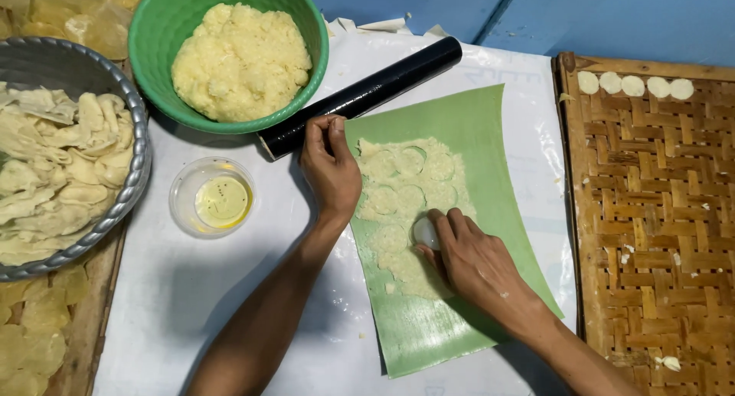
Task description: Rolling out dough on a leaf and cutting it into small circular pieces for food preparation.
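My right hand [471, 258] is closed around a small round cutter [426, 232], fingers curled over its top, pressing it down into the flattened dough [406, 204]. The dough lies spread on a green leaf sheet [467, 120], and several round cuts already show in it just above the cutter. My left hand [331, 168] holds nothing; its fingers are bent and its fingertips press the upper left corner of the leaf, pinning it flat.

Just past that corner of the leaf lies a black rolling pin [360, 97], set at a slant. Left of the leaf, near my left wrist, stands a small clear cup [212, 197] with yellow liquid in it. Beyond the pin, up and to the left of the leaf, is a green bowl [153, 28] full of pale mash. Farther left sits a metal basin [134, 174] heaped with thin dough pieces. Right of the leaf is a woven tray [651, 212], with five dough rounds [634, 85] in a row along its far edge.
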